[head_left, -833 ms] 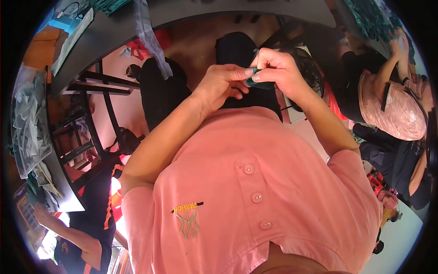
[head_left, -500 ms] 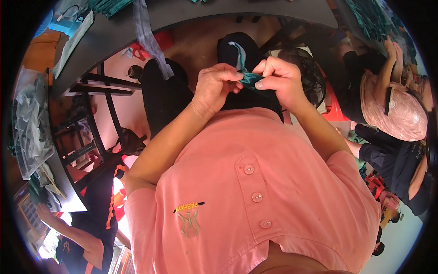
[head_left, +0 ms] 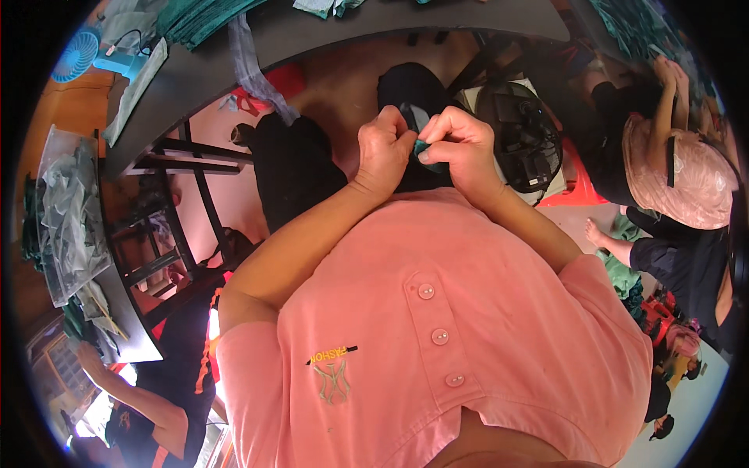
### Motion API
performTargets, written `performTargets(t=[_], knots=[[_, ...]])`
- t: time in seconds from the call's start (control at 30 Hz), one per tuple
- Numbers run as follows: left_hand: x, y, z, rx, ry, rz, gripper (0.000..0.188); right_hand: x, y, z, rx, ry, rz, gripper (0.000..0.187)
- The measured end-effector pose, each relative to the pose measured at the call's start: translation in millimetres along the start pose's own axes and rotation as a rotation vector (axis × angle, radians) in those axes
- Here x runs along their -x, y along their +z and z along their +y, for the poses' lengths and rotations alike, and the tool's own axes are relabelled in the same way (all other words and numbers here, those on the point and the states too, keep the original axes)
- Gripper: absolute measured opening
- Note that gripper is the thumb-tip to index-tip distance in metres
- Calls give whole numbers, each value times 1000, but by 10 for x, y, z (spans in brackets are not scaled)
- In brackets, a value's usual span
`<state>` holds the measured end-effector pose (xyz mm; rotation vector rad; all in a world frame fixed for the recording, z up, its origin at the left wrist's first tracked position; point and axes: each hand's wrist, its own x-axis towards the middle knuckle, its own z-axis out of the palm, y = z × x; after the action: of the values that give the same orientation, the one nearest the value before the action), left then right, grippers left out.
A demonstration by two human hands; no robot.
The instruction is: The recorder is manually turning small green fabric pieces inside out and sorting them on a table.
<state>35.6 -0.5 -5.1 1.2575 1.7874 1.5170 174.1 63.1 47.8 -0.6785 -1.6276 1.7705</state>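
Above my lap, a small piece of shiny dark green fabric (head_left: 422,147) is pinched between my two hands. A greyish part shows just beyond the fingers, over my dark trousers; whether it belongs to the same piece I cannot tell. My left hand (head_left: 384,150) is closed with its fingers curled, gripping the left end. On the other end, my right hand (head_left: 462,148) closes with thumb and forefinger. The hands nearly touch, and most of the fabric is hidden by the fingers.
A dark table (head_left: 328,30) curves ahead, with green fabric strips (head_left: 207,19) on it and a sheer grey strip (head_left: 253,70) hanging off its edge. A blue fan (head_left: 78,56) stands far left. A black floor fan (head_left: 519,136) is right of my knees. People sit on both sides.
My left hand has turned upright and both hands have drawn closer together, so less of the green fabric shows. The pale tail beyond the fingers has shifted. The view has tilted slightly.
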Motion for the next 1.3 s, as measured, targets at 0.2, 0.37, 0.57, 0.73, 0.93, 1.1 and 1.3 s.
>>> performTargets(t=[0.2, 0.37, 0.57, 0.73, 0.93, 1.1, 1.3], knots=[[-16, -101, -41, 43, 196, -196, 30, -34, -64, 45, -44, -65, 70, 20], [-275, -75, -34, -36, 187, 40, 34, -61, 115, 58, -100, 1, 77, 20], [-291, -154, 273, 1186, -818, -164, 45, -170, 12, 276, -192, 61, 69, 20], [-292, -209, 224, 327, 232, -31, 29, -46, 343, -80, -228, 167, -87, 21], [-337, -366, 514, 43, 130, -92, 26, -31, 212, -10, -313, 303, -24, 19], [-280, -385, 568, 529, -376, 66, 12, -27, 160, -37, 157, -109, 20, 14], [-110, -261, 407, 196, -129, 74, 16, -214, 111, 30, 261, -146, 46, 15]])
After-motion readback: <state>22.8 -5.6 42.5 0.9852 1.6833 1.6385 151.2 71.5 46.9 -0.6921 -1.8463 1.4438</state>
